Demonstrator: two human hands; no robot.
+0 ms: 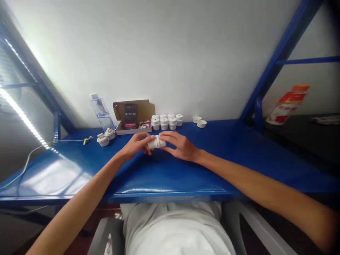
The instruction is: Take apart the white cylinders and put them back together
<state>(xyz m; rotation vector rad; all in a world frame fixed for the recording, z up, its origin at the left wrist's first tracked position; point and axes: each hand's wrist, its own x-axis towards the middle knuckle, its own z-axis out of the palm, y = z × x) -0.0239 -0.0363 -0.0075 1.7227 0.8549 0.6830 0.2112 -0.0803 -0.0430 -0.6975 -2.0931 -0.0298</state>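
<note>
Between my two hands, just above the blue table (170, 177), lies a white round plastic fitting (157, 142), tipped on its side with a ridge around its middle. My left hand (137, 144) is closed on its left end, thumb along the top. The fingers of my right hand (182, 144) grip the right end. Behind them stand several similar white fittings (164, 123) grouped in rows. Two white pieces with uneven tops (103, 139) sit to the left. Two shallow white cups (201, 123) rest to the right, near the wall.
An open cardboard box (132, 131) holds a phone (130, 116) and small pink-and-white items. A clear water bottle (102, 112) stands beside it. A white cable (61, 140) with a yellow tag runs leftward. An orange-capped bottle (288, 105) stands beyond the blue frame (273, 67).
</note>
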